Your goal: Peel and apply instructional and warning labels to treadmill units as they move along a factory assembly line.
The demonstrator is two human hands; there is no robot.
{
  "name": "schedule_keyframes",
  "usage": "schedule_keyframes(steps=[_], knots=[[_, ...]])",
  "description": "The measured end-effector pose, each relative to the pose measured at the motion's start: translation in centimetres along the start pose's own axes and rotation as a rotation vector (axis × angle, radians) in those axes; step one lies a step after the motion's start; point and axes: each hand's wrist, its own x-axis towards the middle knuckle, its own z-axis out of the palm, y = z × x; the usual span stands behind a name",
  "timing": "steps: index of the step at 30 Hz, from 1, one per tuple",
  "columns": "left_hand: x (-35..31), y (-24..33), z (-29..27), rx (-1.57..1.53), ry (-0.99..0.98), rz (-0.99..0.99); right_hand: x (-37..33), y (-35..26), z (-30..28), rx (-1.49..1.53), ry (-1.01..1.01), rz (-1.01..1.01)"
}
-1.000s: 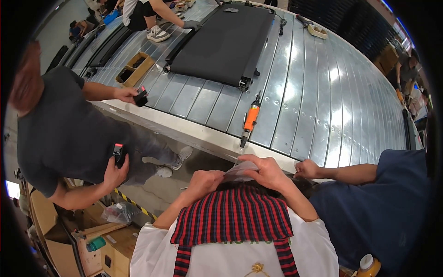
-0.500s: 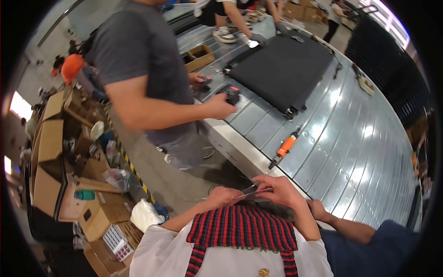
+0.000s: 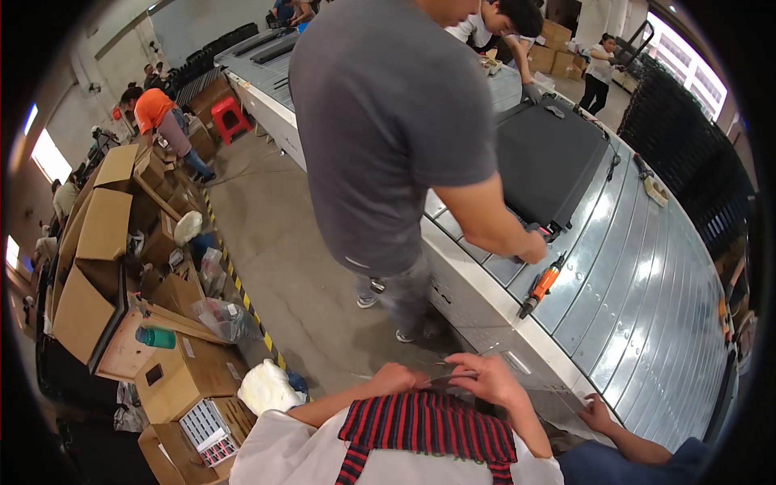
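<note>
In front of my chest, my left hand [image 3: 394,379] and my right hand [image 3: 487,378] are both closed on a thin greyish strip [image 3: 443,377], which spans the gap between them. Its exact kind is too small to make out. Beyond my right hand, an orange and black power screwdriver [image 3: 543,286] lies near the edge of the metal-topped table [image 3: 598,319]. A flat black panel [image 3: 550,162] rests farther back on that table. A co-worker in a grey T-shirt [image 3: 380,121] stands by the table, reaching with one hand [image 3: 529,245] to the panel's near corner.
Another person's hand [image 3: 596,414] touches the table edge at my right. Opened cardboard boxes [image 3: 194,368] crowd the left side, with a white bundle [image 3: 269,386] close to my left arm. Yellow-black floor tape [image 3: 246,295] runs beside the boxes. A red stool [image 3: 230,119] stands farther off.
The grey-shirted co-worker has moved right and now reaches to the panel's near corner. My view has shifted, and both my hands still grip the thin strip.
</note>
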Motion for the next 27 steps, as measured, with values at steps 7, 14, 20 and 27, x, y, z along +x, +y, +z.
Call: schedule_keyframes(steps=[7, 14, 20, 27], knots=[[-2.8, -1.9, -1.6, -0.080, -0.063, 0.109, -0.1, -1.5, 3.7, 0.024, 0.059, -0.033], [-3.1, -2.9, -1.1, -0.077, -0.076, 0.039, 0.1, -2.1, 4.0, -0.032, 0.085, -0.054], [-1.6, -1.5, -1.2, -0.061, -0.036, 0.004, -1.6, -2.0, 2.8, -0.106, 0.181, -0.044], [0.7, 0.3, -0.6, -0.093, 0.025, 0.121, -4.7, -0.4, 1.6, -0.231, 0.299, -0.058]])
